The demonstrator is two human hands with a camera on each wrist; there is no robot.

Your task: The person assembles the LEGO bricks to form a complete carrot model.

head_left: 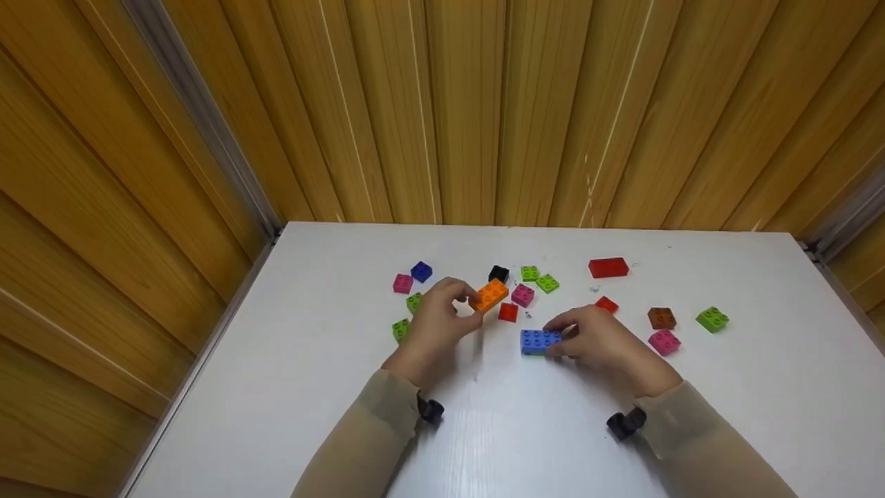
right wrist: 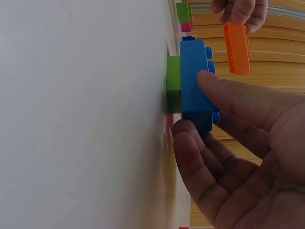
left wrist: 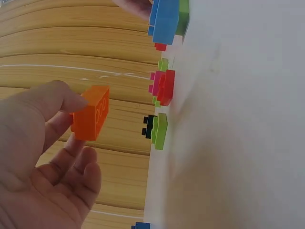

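Nearest, on or just over the white desk (head_left: 484,443): a rectangular blue plastic brick with round studs (head_left: 536,340), sitting atop a shorter green plastic brick (right wrist: 173,86). Pinched at its right end by the right hand (head_left: 598,339), with thumb against the near long side and fingers round behind. Hard to tell whether fully resting on the desk. Likely light and rigid, hardly breakable, perhaps slightly slick on the smooth walls. Best held low on both long sides, keeping fingertips off the studs; probably wise to steady the green brick too, in case of a loose joint.

Slightly farther, raised clear of the desk: a rectangular orange plastic brick (head_left: 489,296), clamped at one end between thumb and fingers of the left hand (head_left: 442,315), with studs up and hollow underside towards the desk. Likely just as light and stiff, but apt to pivot in so small an end grip; better taken nearer the middle of its long sides.

Beyond, on the desk: a small pink plastic brick (head_left: 523,295), then a small black plastic brick (head_left: 498,274).
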